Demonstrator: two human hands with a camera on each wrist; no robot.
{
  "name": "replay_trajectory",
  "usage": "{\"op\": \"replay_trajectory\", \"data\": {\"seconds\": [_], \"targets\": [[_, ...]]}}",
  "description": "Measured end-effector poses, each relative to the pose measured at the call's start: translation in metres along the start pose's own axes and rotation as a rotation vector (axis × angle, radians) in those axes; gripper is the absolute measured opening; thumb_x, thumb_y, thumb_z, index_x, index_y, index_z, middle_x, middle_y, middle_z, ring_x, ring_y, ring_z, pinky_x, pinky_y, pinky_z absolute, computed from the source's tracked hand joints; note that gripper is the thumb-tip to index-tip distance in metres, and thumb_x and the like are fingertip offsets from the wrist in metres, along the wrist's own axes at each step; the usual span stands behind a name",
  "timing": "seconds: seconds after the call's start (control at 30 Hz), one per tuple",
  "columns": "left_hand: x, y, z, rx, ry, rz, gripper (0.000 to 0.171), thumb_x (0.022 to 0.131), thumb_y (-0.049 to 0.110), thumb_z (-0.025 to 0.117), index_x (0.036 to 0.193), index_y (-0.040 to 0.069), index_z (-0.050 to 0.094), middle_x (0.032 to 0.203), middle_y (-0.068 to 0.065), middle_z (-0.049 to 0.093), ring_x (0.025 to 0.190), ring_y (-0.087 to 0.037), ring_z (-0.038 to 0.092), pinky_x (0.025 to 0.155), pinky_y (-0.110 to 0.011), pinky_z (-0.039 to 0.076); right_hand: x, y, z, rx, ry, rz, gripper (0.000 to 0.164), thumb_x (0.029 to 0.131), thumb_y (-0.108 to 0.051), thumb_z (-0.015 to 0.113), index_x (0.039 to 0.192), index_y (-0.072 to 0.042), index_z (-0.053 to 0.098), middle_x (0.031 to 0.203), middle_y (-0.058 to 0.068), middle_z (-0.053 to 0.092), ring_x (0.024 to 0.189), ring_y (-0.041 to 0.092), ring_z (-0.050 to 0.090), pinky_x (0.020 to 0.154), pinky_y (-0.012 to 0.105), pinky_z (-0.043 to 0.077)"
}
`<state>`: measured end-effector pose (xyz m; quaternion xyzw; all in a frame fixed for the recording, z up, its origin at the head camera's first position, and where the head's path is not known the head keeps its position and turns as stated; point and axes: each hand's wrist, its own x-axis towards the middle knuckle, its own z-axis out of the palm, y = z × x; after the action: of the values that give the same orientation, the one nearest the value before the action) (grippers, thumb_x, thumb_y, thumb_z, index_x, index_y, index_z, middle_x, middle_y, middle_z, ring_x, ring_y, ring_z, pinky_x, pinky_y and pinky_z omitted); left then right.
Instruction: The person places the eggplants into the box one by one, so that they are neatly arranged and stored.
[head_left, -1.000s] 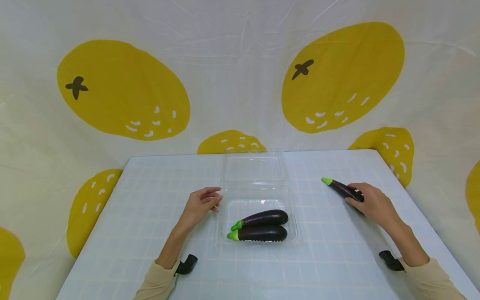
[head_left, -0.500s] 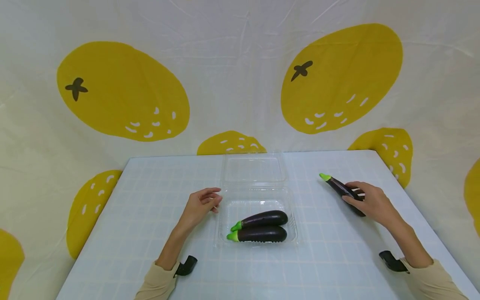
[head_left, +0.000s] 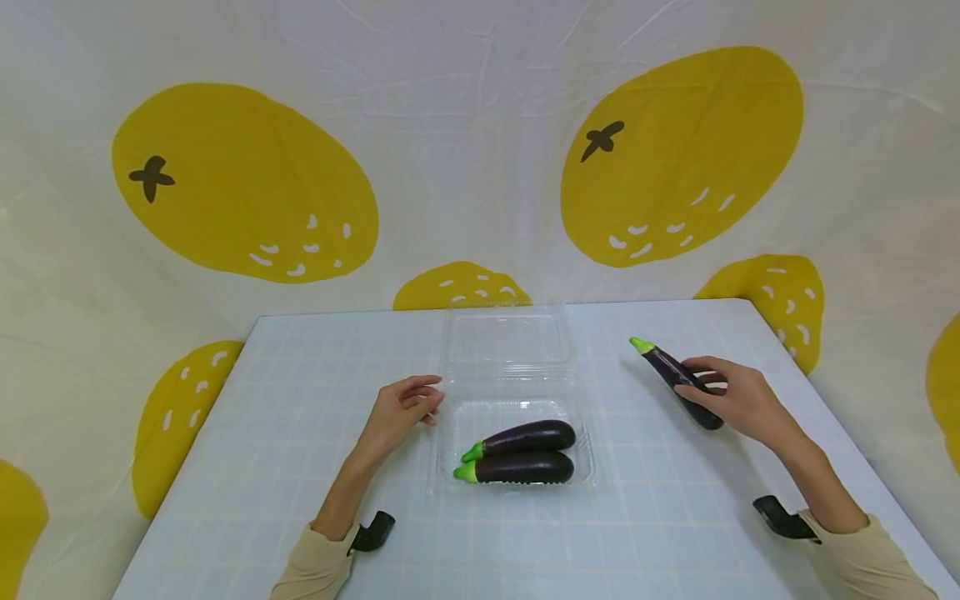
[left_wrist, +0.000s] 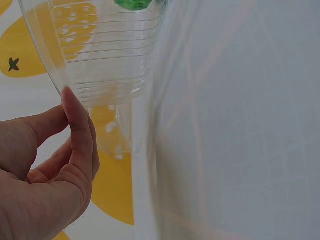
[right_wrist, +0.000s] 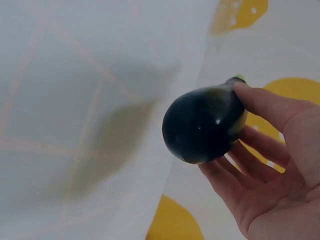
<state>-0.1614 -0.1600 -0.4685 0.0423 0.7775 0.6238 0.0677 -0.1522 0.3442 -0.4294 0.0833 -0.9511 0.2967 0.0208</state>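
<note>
A pale, checked cloth covers the counter point(head_left: 300, 458), and behind it hangs a white sheet point(head_left: 472, 183) printed with big yellow fruits. Mid-counter, an open clear box point(head_left: 513, 408), its lid point(head_left: 510, 337) laid back, holds two eggplants point(head_left: 525, 467) side by side, stems to the left. The left hand point(head_left: 405, 408), fingers bent, pinches the box's left edge in a narrow grip. The right hand point(head_left: 738, 400) grips a third eggplant point(head_left: 663, 371) between thumb and fingers, raised above the counter, stem pointing away.
</note>
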Motion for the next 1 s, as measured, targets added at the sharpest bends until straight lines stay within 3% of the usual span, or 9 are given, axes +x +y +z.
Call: {"op": "replay_trajectory", "data": {"seconds": [0.3, 1.0], "targets": [[0.0, -0.001, 0.0, -0.023, -0.022, 0.02, 0.043, 0.097, 0.013, 0.074, 0.133, -0.008, 0.062, 0.107, -0.024, 0.069, 0.069, -0.02, 0.068, 0.071, -0.03, 0.062, 0.0, -0.01, -0.005, 0.025, 0.038, -0.073, 0.048, 0.094, -0.023, 0.079, 0.13, 0.005, 0.064, 0.121, 0.028, 0.067, 0.102, 0.043, 0.067, 0.081, 0.048, 0.061], [0.0, 0.0, -0.001, 0.0, -0.012, 0.023, 0.043, 0.097, 0.013, 0.074, 0.133, -0.007, 0.063, 0.108, -0.024, 0.069, 0.071, -0.024, 0.068, 0.071, -0.029, 0.062, 0.01, -0.054, -0.007, 0.085, -0.003, -0.102, 0.047, 0.094, -0.026, 0.078, 0.13, 0.002, 0.065, 0.123, 0.022, 0.068, 0.106, 0.039, 0.068, 0.087, 0.047, 0.059]]}}
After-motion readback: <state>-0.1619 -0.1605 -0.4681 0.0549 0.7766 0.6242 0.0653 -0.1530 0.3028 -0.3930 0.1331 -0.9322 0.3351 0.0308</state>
